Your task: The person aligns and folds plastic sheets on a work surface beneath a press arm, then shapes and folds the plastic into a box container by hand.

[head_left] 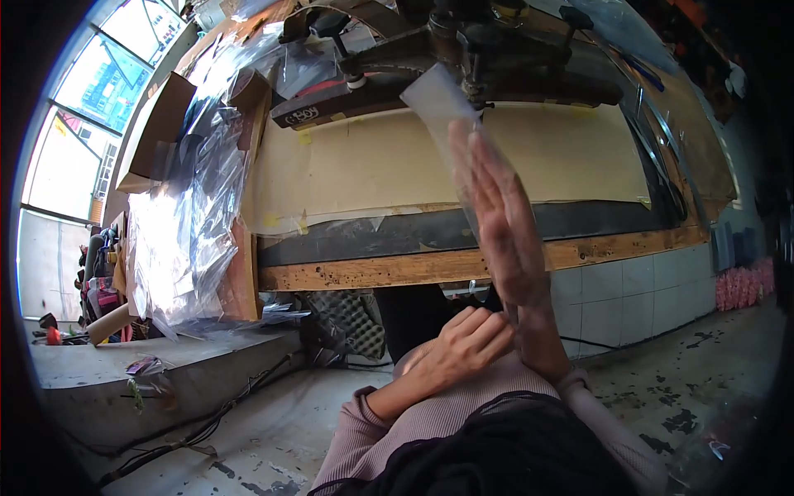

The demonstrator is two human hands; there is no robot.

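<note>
My right hand (506,227) is raised in front of the bench with its fingers stretched out flat and close together. A clear plastic bag (440,93) covers it, and the bag's far end sticks out past the fingertips. Lower down, my left hand (473,343) is closed beside my right wrist, pinching the lower edge of the bag. Its fingertips are partly hidden. Behind the right hand lies a cream sheet (372,165) on the workbench, taped at its edges.
A heavy dark metal machine (447,50) with a long bar stands over the back of the bench. Clear plastic bags (186,223) are heaped at the left beside a cardboard box (157,132). The bench's wooden front edge (372,271) runs before me. Black cables (198,422) cross the floor.
</note>
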